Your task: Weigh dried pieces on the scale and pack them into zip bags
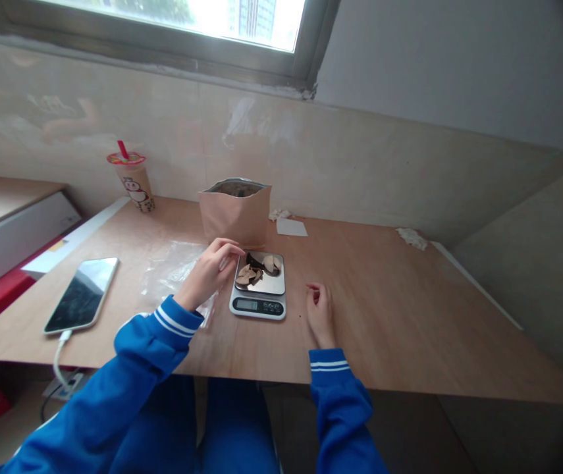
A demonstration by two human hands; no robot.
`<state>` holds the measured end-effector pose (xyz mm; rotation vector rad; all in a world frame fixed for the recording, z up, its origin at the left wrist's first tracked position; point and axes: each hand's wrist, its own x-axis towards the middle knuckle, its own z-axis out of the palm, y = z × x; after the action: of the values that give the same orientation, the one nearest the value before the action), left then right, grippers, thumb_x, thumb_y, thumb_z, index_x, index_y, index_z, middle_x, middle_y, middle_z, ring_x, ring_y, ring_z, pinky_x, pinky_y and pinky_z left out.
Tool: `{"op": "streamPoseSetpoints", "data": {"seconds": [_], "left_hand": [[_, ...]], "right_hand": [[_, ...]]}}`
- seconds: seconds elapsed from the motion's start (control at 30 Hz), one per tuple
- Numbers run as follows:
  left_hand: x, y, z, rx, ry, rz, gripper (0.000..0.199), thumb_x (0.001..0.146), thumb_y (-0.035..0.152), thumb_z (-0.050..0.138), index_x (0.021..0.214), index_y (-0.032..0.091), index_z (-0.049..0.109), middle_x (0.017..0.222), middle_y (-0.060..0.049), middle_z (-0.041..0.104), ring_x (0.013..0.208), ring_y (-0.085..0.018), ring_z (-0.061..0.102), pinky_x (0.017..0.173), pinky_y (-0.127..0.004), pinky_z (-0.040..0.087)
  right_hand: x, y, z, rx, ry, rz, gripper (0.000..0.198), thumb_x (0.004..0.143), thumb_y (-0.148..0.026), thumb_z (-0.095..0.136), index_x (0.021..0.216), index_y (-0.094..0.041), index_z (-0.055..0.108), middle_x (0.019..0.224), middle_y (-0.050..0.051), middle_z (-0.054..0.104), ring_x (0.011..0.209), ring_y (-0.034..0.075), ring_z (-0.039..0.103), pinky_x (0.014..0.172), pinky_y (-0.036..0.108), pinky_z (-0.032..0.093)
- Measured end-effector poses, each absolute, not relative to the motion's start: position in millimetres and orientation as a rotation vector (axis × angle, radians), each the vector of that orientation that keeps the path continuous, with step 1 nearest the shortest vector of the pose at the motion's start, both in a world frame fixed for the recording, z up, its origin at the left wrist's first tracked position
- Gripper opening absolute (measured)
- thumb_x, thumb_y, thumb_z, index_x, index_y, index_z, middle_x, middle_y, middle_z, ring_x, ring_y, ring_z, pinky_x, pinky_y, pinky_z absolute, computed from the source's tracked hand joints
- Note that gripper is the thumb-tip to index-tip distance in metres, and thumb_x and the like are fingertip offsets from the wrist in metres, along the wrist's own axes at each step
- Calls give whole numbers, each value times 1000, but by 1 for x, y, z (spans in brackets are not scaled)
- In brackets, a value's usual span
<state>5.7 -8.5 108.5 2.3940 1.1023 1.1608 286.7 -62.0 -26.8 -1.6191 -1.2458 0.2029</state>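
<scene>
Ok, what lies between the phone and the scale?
In the head view, a clear plastic bag lies between the phone and the scale, with the left hand partly hiding it.

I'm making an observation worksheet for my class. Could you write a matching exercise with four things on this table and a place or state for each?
Things
1. Brown pouch
2. Scale
3. Phone
4. Drink cup

Places and states
A. Has a white cable plugged into it
B. Bears tan and dark pieces
C. Has a red straw in its top
D. Stands upright, its wide mouth open

Right pairs: 1-D, 2-B, 3-A, 4-C
</scene>
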Motion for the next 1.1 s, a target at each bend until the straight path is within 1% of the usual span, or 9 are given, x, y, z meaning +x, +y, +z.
{"op": "streamPoseSetpoints", "data": {"seconds": [0.13, 0.27, 0.43, 0.5, 0.6, 0.73, 0.8, 0.97, 1.1], "left_hand": [[0, -6, 131, 2342, 1194, 1290, 16, 90, 20, 50, 99, 19, 63, 98, -4, 58, 86, -15, 60, 77, -29, 52], [-8, -10, 124, 2286, 1382, 1310, 16, 90, 23, 49, 99, 19, 62, 84, -2, 56, 69, -12, 54, 70, -28, 49], [-26, -14, 88, 2256, 1518, 1037, 20, 90, 28, 46, 98, 18, 61, 87, -4, 58, 70, -15, 56, 73, -32, 49], [-34, -14, 73, 2252, 1603, 993, 25, 90, 31, 45, 102, 17, 60, 92, -8, 57, 80, -20, 58, 78, -37, 50], [-47, -14, 50, 2300, 1651, 939, 35, 84, 39, 53, 108, 14, 58, 99, -11, 55, 92, -26, 59, 87, -45, 48], [-58, -14, 27, 2276, 1521, 686, 27, 85, 38, 49, 100, 18, 61, 91, -7, 58, 76, -20, 60, 79, -39, 50], [-59, -14, 23, 2251, 1516, 644, 27, 85, 37, 49, 99, 18, 62, 90, -7, 58, 74, -19, 60, 76, -38, 50], [-47, -14, 50, 2257, 1561, 828, 28, 88, 36, 46, 99, 17, 62, 91, -8, 58, 81, -21, 60, 79, -39, 50], [-25, -6, 118, 2274, 1643, 1323, 24, 91, 29, 45, 106, 18, 59, 104, -10, 56, 98, -23, 55, 89, -40, 48]], "right_hand": [[287, -62, -28, -1631, -1247, 218, 20, 85, -31, 43, 93, -19, 57, 95, 10, 62, 85, 23, 57, 79, 40, 47], [286, -62, -27, -1648, -1243, 226, 21, 85, -32, 42, 92, -19, 57, 95, 10, 62, 84, 23, 56, 79, 40, 47], [285, -62, -25, -1653, -1245, 227, 21, 85, -33, 42, 91, -20, 58, 95, 10, 61, 85, 22, 55, 80, 40, 46], [285, -63, -24, -1657, -1244, 221, 22, 85, -33, 42, 91, -19, 58, 93, 10, 61, 85, 23, 55, 80, 40, 47], [284, -64, -22, -1652, -1253, 214, 21, 85, -32, 42, 89, -19, 59, 93, 11, 61, 87, 24, 55, 79, 41, 47], [284, -64, -20, -1656, -1261, 220, 20, 85, -31, 42, 88, -20, 59, 93, 10, 60, 89, 24, 55, 80, 41, 47], [284, -64, -20, -1663, -1261, 228, 21, 85, -31, 42, 88, -20, 59, 93, 10, 60, 89, 24, 55, 80, 41, 47], [284, -65, -19, -1665, -1289, 229, 21, 86, -30, 40, 89, -19, 58, 94, 11, 58, 89, 25, 54, 82, 42, 46], [274, -69, -7, -1610, -1334, 106, 22, 88, -25, 39, 94, -19, 59, 99, 11, 55, 99, 25, 52, 87, 42, 44]]}}
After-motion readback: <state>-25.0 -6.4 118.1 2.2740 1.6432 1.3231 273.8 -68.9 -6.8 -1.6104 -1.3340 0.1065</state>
